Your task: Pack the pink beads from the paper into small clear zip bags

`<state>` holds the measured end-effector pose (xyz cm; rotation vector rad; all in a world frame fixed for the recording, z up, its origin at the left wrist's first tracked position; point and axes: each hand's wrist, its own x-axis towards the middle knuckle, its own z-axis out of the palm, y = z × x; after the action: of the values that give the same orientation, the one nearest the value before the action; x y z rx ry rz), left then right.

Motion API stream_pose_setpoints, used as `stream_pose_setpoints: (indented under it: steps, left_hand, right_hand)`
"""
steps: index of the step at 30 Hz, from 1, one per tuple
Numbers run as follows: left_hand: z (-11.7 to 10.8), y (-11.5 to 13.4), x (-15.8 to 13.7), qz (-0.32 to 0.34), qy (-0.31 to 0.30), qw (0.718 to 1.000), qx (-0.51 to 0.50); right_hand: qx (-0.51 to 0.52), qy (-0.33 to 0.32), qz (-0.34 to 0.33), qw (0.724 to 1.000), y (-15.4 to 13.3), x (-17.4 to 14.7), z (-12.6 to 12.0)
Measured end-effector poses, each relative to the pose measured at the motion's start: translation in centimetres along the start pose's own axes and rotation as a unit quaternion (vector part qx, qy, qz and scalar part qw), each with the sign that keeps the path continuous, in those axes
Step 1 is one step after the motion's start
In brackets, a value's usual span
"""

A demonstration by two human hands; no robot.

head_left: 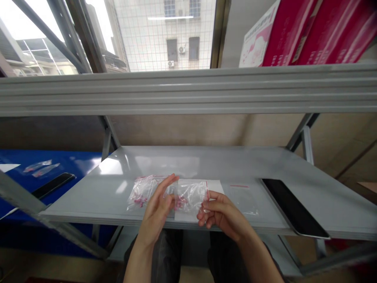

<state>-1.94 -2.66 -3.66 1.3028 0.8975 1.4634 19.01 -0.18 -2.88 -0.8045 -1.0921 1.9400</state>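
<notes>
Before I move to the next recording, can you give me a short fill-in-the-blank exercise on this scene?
1. The right hand holds the bag at the end where the strip is coloured ____.
2. The paper lying beneath the held bag is coloured ____.
3. Seen from the wearer, the tablet lies to the ____ of both hands.
4. The table at far left is coloured ____.

Missing words: red; white; right; blue.

"What does the right hand [219, 210] hold?"
"A red-edged bag [193, 194] with small pink pieces [181, 202] inside, over a white sheet [217, 185]."
"And the left hand [156, 210]?"
"It's outstretched beside that bag's other end, near more filled bags [143, 190]."
"What's further right?"
"A flat clear bag [243, 199], then a black tablet [294, 206], both on the grey table [229, 163]."
</notes>
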Motion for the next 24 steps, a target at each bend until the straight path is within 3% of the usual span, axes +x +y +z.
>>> stream_pose_setpoints:
  steps: [6,11,15,19,24]
  left_hand:
    - [0.8,-0.6,0.4,-0.006,0.055,0.998,0.014]
    - [0.3,-0.6,0.4,-0.01,0.097,0.995,0.031]
    - [0.6,-0.6,0.4,0.008,0.089,0.984,0.153]
    - [2.0,0.3,-0.1,0.072,0.131,0.952,0.267]
    - [4.7,1.8,-1.5,0.004,-0.032,0.978,0.204]
  right_hand:
    - [-0.046,-0.007,-0.039,0.998,0.1,-0.5,-0.8]
    - [-0.104,0.034,-0.064,0.992,0.4,-0.4,-1.7]
    - [-0.122,0.054,-0.075,0.988,0.5,-0.3,-1.4]
    - [-0.107,0.04,-0.085,0.99,0.5,-0.7,-0.6]
    - [-0.145,-0.004,-0.097,0.985,0.5,-1.2,0.8]
